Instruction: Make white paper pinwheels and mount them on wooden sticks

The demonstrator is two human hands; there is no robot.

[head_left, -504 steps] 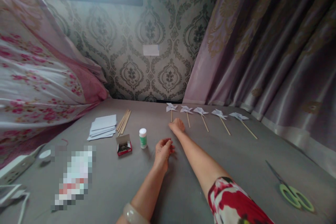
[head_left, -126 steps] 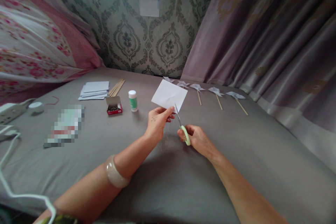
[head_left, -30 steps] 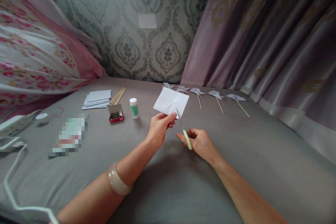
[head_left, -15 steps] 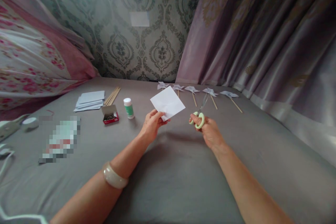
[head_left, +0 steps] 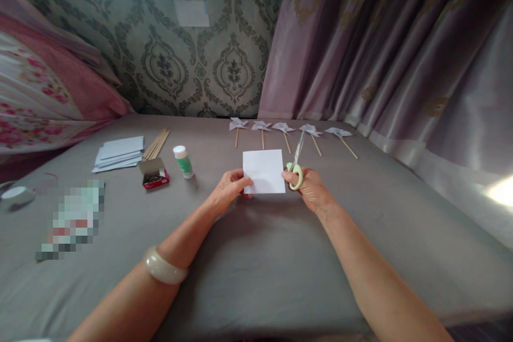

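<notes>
My left hand [head_left: 231,187] pinches the lower left corner of a square sheet of white paper [head_left: 264,171], thumb on top, the fingers mostly hidden behind it. The sheet is held up with one edge level. At its right edge, my right hand [head_left: 310,188] is closed around the pale green handles of the scissors [head_left: 295,168]. Their metal blades point up and away, and I cannot tell whether they are parted. Whether my right fingertips touch the paper is unclear. Beyond the hands lie several white paper pinwheels [head_left: 282,128] on wooden sticks, in a row.
Left of my hands stand a green and white glue bottle [head_left: 183,162] and an open red box [head_left: 154,175] of small dark metal pieces. Behind them lie wooden sticks [head_left: 157,143] and a stack of paper [head_left: 119,153]. A blurred-out packet [head_left: 76,216] rests at far left, near a white round object [head_left: 18,196].
The paper has turned from a diamond to a level square and moved slightly lower. My right hand has come left with the scissors, close to the sheet. The view has shifted slightly right.
</notes>
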